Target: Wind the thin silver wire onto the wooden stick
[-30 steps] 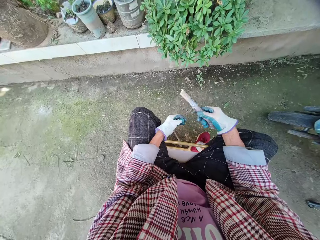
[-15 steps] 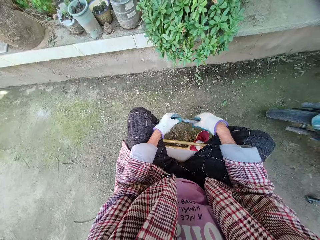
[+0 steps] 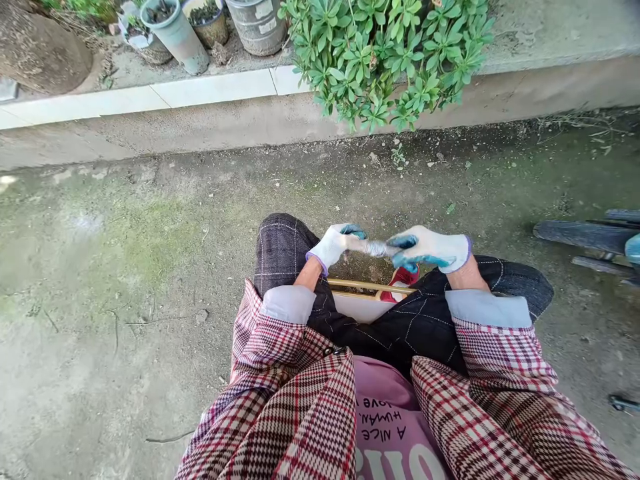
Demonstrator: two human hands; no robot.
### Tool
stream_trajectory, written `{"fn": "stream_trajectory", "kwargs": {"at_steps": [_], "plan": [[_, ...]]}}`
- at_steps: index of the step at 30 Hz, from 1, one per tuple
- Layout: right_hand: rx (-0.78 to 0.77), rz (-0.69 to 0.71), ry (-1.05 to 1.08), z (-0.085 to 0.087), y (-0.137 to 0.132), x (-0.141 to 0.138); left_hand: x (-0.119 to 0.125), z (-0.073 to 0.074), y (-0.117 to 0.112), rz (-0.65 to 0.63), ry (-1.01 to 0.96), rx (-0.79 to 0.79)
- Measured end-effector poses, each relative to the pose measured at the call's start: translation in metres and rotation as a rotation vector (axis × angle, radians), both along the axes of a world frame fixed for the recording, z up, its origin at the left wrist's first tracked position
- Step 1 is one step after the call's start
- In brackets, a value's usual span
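A short thin piece with a silvery, wire-like wrapped middle [image 3: 379, 248] spans the space between my hands, over my lap. My left hand [image 3: 334, 245], in a white glove with blue-coated fingers and a purple cuff, is closed around its left end. At the other end my right hand [image 3: 429, 249], gloved alike, has its fingers bent about the piece; they are a little blurred. Both ends are partly hidden by the gloves, and its exact kind cannot be made out.
Below my hands is a pale yellow bar [image 3: 367, 285] near a red shoe [image 3: 404, 277]. Ahead runs a low ledge [image 3: 215, 90] with plant pots [image 3: 175, 33] and a leafy bush [image 3: 385, 60]. A dark slatted thing [image 3: 585, 233] stands at the right.
My right hand has shifted slightly right and turned, so more of its blue coating shows. A longer stretch of the wrapped piece is visible. My left hand has barely moved.
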State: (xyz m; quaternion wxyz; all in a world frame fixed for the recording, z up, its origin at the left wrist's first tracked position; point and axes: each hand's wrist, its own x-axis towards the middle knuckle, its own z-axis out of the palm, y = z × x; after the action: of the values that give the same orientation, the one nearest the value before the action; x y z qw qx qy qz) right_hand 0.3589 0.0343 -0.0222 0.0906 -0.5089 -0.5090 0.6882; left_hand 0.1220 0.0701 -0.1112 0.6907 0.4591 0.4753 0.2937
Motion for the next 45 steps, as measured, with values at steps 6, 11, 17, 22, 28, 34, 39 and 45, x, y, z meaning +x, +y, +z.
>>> {"fn": "stream_trajectory", "kwargs": {"at_steps": [6, 11, 17, 22, 28, 34, 39, 45], "plan": [[0.137, 0.416, -0.44, -0.022, 0.003, -0.009, -0.006, -0.004, 0.001, -0.111, 0.198, 0.176], [0.414, 0.311, -0.843, -0.034, 0.019, -0.012, 0.0, -0.002, -0.004, -0.133, 0.237, 0.17], [0.293, -0.135, -0.501, -0.027, 0.017, -0.014, 0.005, 0.006, -0.002, 0.032, -0.047, -0.008], [0.155, -0.442, -0.112, -0.021, 0.01, -0.017, 0.006, 0.006, -0.003, 0.044, -0.142, -0.059], [0.051, -0.418, 0.153, 0.0, 0.005, -0.007, 0.011, -0.004, -0.005, -0.064, -0.095, -0.042], [0.079, 0.251, -0.053, -0.014, 0.002, -0.002, -0.001, 0.004, 0.003, -0.067, 0.005, 0.044], [0.168, 0.385, -0.559, -0.035, 0.009, -0.009, -0.004, 0.011, -0.002, -0.151, 0.197, 0.184], [0.437, 0.187, -0.831, -0.04, 0.022, -0.011, 0.008, 0.011, -0.01, -0.136, 0.185, 0.151]]}}
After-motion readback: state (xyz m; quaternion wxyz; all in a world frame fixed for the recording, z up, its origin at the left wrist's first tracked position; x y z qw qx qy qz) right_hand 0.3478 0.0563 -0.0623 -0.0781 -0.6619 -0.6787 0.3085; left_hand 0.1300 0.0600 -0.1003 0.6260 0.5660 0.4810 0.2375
